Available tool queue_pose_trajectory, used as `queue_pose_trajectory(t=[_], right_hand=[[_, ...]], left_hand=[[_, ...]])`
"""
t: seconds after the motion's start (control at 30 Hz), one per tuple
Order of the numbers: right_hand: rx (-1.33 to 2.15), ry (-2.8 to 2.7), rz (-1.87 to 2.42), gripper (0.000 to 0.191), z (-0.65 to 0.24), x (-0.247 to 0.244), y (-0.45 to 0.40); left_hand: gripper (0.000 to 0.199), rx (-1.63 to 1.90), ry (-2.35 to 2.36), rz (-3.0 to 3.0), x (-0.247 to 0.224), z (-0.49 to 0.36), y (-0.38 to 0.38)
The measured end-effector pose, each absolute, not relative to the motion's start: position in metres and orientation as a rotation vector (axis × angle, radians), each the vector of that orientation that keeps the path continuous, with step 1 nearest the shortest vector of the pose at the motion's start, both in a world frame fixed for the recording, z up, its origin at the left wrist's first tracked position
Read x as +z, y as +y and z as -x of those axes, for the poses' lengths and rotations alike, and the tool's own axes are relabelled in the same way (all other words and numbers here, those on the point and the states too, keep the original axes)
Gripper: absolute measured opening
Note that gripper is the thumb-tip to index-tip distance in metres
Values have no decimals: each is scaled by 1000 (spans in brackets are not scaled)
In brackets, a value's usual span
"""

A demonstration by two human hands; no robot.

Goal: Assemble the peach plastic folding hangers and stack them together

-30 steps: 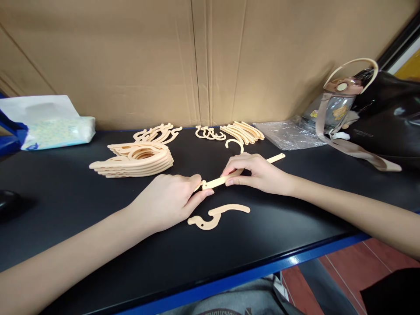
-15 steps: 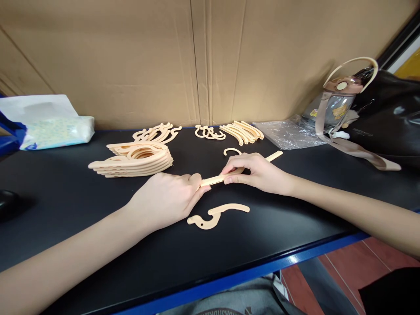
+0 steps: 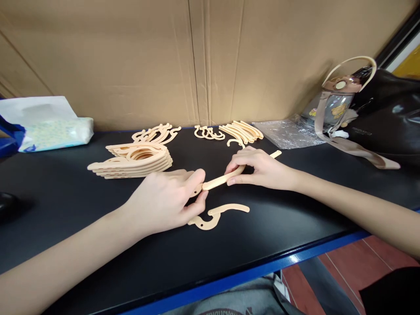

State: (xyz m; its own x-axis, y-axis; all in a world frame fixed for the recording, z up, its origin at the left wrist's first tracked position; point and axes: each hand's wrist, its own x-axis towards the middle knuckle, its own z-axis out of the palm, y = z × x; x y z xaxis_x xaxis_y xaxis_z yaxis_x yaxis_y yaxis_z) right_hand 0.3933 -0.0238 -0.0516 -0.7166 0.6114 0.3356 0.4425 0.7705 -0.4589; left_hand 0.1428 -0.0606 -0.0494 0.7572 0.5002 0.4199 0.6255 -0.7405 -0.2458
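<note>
Between my hands, above the black table, is a beige plastic folding clothes hanger [image 3: 215,182] with its hook [image 3: 234,142] sticking up past my fingers. My right hand [image 3: 254,168] pinches it near the middle, and its far arm end shows beyond my knuckles. My left hand [image 3: 170,194] is closed at the other end, where a small piece with a hole [image 3: 197,190] meets the arm; the rest of that piece is hidden by my fingers. Just below, a curved piece [image 3: 206,223] and a slim arm piece [image 3: 229,208] lie on the table, partly overlapping.
Stacked folded hangers [image 3: 134,162] stand at left. Behind lie piles of curved pieces [image 3: 157,133], hooks [image 3: 207,132] and arm pieces [image 3: 243,131]. A plastic bag [image 3: 285,133], strapped water bottle [image 3: 339,103] and black bag [image 3: 387,118] fill the right; a tissue pack [image 3: 57,133] lies far left.
The hanger has turned so its arm's broad face and hook show more. My left fingers have shifted and parted slightly, uncovering the holed end. The loose pieces below have stayed put.
</note>
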Motion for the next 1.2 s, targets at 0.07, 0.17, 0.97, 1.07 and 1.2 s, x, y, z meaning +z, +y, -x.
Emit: queue_pose_trajectory(t=[0.07, 0.17, 0.97, 1.07, 1.2], right_hand=[[443, -2549, 810, 30, -399, -46, -21], [505, -2622, 827, 39, -409, -39, -15], [490, -2552, 893, 27, -404, -48, -21], [450, -2546, 903, 26, -401, -50, -23], [380, -2552, 933, 27, -400, -51, -23]], left_hand=[[12, -514, -801, 2688, -49, -144, -63], [10, -498, -741, 2851, -49, -146, -66], [29, -747, -1462, 3114, -53, -150, -62], [27, -732, -1470, 3088, -56, -148, -59], [26, -674, -1455, 3121, -58, -145, -57]])
